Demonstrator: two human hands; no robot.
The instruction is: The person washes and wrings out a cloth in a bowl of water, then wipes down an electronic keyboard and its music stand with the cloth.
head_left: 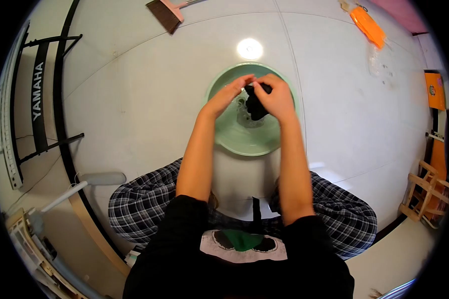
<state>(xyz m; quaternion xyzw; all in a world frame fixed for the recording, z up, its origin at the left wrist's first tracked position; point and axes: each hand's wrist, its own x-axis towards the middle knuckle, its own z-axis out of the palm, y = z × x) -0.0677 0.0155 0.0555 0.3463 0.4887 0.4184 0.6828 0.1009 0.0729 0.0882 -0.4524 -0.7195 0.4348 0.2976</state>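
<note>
A round green basin [249, 144] with some water in it stands on the floor between my bent legs. Over its middle hangs a bunched black cloth [256, 105], its lower end near the water. My right hand [275, 95] pinches the cloth at its top right. On the other side, my left hand [231, 93] is near the cloth's upper left edge, its fingers stretched out and close to the right fingertips. Whether the left thumb touches the cloth is not clear.
A broom [164, 16] lies beyond the basin, with an orange item [368, 26] at the upper right. A YAMAHA keyboard stand [39, 94] is at the left. On the right is a small wooden rack [424, 192]; a grey padded bar [104, 178] lies near my left knee.
</note>
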